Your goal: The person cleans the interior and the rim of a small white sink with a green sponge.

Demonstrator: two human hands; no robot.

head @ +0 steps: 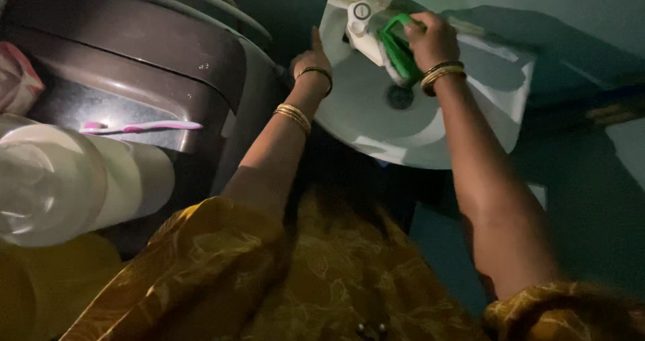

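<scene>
A white wall sink (484, 106) with a dark drain (400, 97) is ahead of me in dim light. My right hand (433, 40) is closed on the green handle of a scrub brush (398, 51), pressed against the white tap (363, 25) at the back of the basin. My left hand (312, 59) rests on the sink's left rim, fingers up, holding nothing. Both wrists wear gold bangles.
A dark washing machine (154, 59) stands at the left, with a pink toothbrush (144, 126) lying on its lid. White plastic containers (67, 180) sit at the near left. My yellow patterned clothing (282, 280) fills the bottom. The floor is dark teal.
</scene>
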